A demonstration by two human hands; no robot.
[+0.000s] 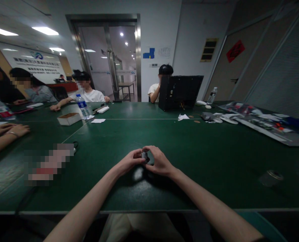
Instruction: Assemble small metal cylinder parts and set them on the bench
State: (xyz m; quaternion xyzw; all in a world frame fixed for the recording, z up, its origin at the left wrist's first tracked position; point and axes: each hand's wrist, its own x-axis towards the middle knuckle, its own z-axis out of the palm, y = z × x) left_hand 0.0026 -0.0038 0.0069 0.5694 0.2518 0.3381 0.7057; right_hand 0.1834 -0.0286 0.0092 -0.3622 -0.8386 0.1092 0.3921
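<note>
Between my hands, just above the green tabletop, is a small silver metal cylinder (144,155) with a darker piece at its lower right. My left hand (131,160) pinches it from the left side with thumb and fingers. From the right, my right hand (160,162) curves around it, its fingers over the top and its thumb at the lower edge. Fingertips cover part of the cylinder, so its exact kind is not clear. Both forearms reach in across the front edge of the table.
The green table (129,134) spans the view. A blurred can-like cylinder (271,178) stands at right, and a pixelated flat object (51,163) lies at left. Farther back are a box (69,119), a water bottle (82,107) and a black case (182,92). Other people sit around; a co-worker's hands (15,130) rest at left.
</note>
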